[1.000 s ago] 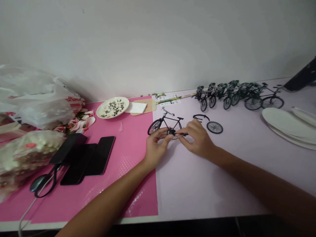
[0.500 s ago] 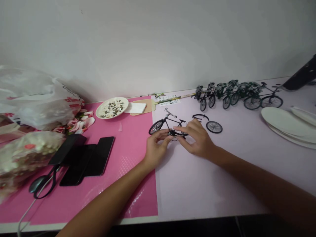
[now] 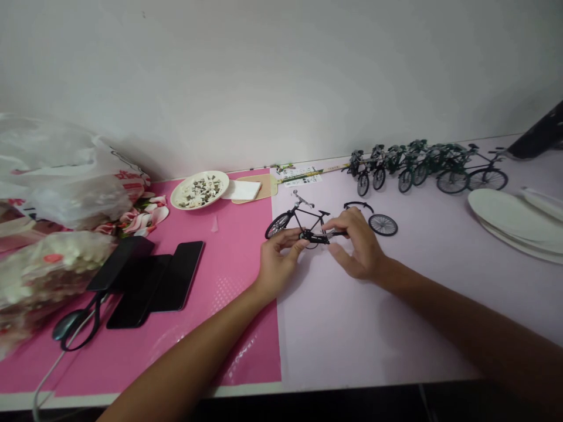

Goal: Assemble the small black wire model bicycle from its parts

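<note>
A black model bicycle point(image 3: 315, 236) with a silver handlebar stands over the lilac side of the table, its front wheel to the left and no wheel visible at its rear. My left hand point(image 3: 279, 258) is closed on it at the crank, with thumb and fingers pinching there. At the rear end of the frame, my right hand point(image 3: 358, 249) has its index finger and thumb around the rear stays; its fingers partly hide that end. Just beyond my right hand lie a loose spoked wheel point(image 3: 382, 224) and a curved black mudguard point(image 3: 363, 204).
Several model bicycles point(image 3: 407, 167) stand by the wall at the back right. White plates point(image 3: 505, 214) lie to the right. A bowl of small parts point(image 3: 200, 190) sits at the back left. Phones point(image 3: 178, 275), a black box point(image 3: 121, 264) and plastic bags point(image 3: 57, 176) occupy the left side.
My right hand has slid a little to the right along the frame toward its rear end, uncovering the part near the crank. My left hand keeps its hold in the same place.
</note>
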`<state>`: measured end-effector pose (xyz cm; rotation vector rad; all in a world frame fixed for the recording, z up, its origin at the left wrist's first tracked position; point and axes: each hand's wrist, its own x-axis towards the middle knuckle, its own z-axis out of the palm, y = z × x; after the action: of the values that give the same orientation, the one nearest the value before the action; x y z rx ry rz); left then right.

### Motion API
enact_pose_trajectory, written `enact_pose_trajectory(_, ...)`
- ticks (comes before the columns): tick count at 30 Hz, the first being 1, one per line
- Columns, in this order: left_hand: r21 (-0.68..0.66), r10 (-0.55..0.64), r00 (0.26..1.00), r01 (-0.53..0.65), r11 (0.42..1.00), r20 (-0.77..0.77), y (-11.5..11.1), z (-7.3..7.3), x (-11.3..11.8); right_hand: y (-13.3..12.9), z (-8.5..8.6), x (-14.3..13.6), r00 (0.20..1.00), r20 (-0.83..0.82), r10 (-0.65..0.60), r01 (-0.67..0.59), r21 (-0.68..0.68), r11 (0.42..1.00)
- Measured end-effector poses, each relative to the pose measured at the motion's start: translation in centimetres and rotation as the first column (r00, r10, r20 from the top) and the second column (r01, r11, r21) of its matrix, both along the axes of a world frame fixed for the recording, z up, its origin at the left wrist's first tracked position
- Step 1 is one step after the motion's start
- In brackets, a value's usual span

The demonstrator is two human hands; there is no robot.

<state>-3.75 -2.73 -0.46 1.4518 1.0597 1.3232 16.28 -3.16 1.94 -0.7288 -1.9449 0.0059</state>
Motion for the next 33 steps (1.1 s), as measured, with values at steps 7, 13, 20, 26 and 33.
enact_pose_trajectory(7,0.084,0.070,0.991,-0.061,0.995,-0.117,0.13,0.25,-0.38,0.75,0.06,0.32,0.991,0.047,-0.128,0.122,0.118,0.985)
enact_pose_trajectory(13,0.139,0.114,0.972,-0.086,0.987,-0.204,0.05,0.05,-0.56,0.59,0.11,0.08,0.984,0.139,-0.113,0.090,0.159,0.983)
enact_pose_trajectory(20,0.161,0.121,0.958,-0.080,0.984,-0.261,-0.09,0.15,-0.49,0.52,0.14,-0.06,0.954,0.245,-0.174,0.114,0.240,0.964)
enact_pose_trajectory(26,0.161,0.125,0.955,-0.084,0.983,-0.271,-0.08,0.12,-0.49,0.49,0.11,-0.04,0.929,0.296,-0.225,0.140,0.280,0.950)
enact_pose_trajectory(33,0.180,0.159,0.913,-0.097,0.979,-0.375,0.07,-0.15,-0.58,0.38,0.35,-0.10,0.881,0.382,-0.279,0.130,0.372,0.919)
